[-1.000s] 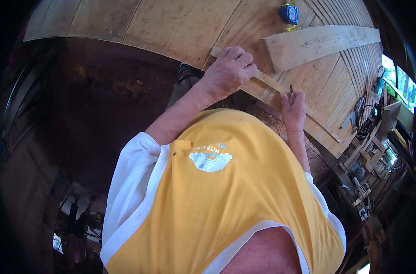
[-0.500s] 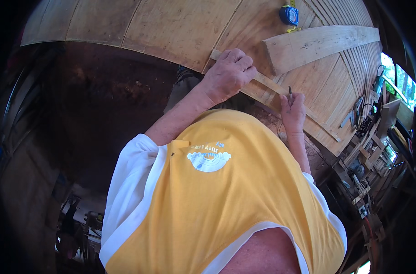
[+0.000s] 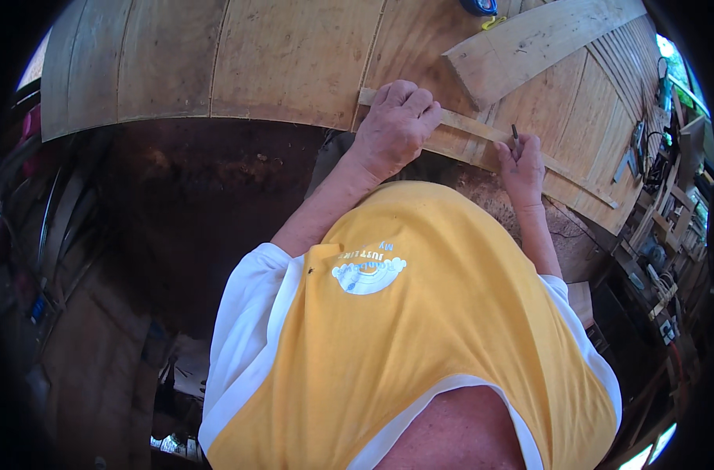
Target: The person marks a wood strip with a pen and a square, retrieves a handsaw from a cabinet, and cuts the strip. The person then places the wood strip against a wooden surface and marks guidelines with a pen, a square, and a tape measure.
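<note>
A long thin wooden strip [image 3: 474, 125] lies along the near edge of a broad wooden panel surface [image 3: 294, 55]. My left hand [image 3: 398, 124] is closed over the strip near its left end, fingers curled and knuckles up. Farther right along the same strip, my right hand [image 3: 523, 171] pinches a dark, slim pencil [image 3: 515, 133] that points up and away from me. The right hand's fingers lie beside or on the strip; contact between the pencil tip and wood cannot be made out.
A wide wooden plank [image 3: 541, 48] lies slantwise beyond my hands. Behind it, a blue tape measure [image 3: 480, 6] is cut by the upper edge. Metal tools [image 3: 629, 160] lie at the right, near cluttered wood offcuts [image 3: 674, 211]. Dark floor [image 3: 208, 188] shows at left.
The whole view has shifted, bringing the tape measure and plank closer to the upper edge. My left hand still holds the strip, and the pencil stays in my right hand.
</note>
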The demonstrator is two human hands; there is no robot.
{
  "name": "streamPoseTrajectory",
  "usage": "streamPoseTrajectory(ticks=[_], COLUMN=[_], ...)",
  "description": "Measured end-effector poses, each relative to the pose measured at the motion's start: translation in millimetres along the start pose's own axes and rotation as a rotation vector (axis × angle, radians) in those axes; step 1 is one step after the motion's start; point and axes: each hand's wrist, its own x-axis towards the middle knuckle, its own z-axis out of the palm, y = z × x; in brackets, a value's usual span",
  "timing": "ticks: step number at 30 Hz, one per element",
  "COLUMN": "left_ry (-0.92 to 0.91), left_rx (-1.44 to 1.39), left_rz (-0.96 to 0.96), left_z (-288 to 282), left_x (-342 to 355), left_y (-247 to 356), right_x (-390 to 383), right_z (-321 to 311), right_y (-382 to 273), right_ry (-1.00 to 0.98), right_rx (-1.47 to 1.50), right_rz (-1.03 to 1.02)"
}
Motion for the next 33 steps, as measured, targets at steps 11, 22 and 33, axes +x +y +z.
streamPoseTrajectory(ticks=[11, 22, 33], left_ry=[-0.013, -0.017, -0.008], left_rx=[0.030, 0.041, 0.002], left_rz=[0.034, 0.033, 0.028], left_z=[0, -1, 2], left_x=[-2, -4, 0], left_y=[1, -1, 0], right_x=[1, 1, 2], right_z=[-2, 4, -3], right_y=[-2, 5, -3], right_ry=[-0.016, 0.017, 0.023], right_rx=[0.027, 0.050, 0.027], right_rz=[-0.007, -0.021, -0.010])
